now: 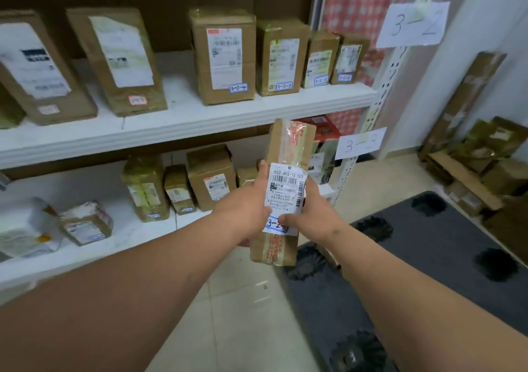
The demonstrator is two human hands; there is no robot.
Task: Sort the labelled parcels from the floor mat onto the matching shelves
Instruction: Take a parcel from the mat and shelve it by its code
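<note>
I hold a long brown parcel (pixel 288 146) upright in front of the shelves, wrapped in clear tape with red print. My left hand (pixel 245 208) grips its left side and my right hand (pixel 311 214) grips its right side, thumb on the small blue-edged tag that begins "3-2". A white shipping label faces me. The upper shelf (pixel 183 120) carries a paper sign "3-2" (pixel 413 24) and holds several boxes tagged 3-2-x (pixel 224 54). The lower shelf (pixel 120 234) carries a sign "3-3" (pixel 360 143). The dark floor mat (pixel 428 246) lies at the right.
A heap of flattened cardboard and boxes (pixel 483 157) sits against the right wall beyond the mat. A white slotted upright (pixel 391 66) marks the shelves' right end. A gap lies between boxes on the upper shelf. Pale floor tiles (pixel 243 314) run below my arms.
</note>
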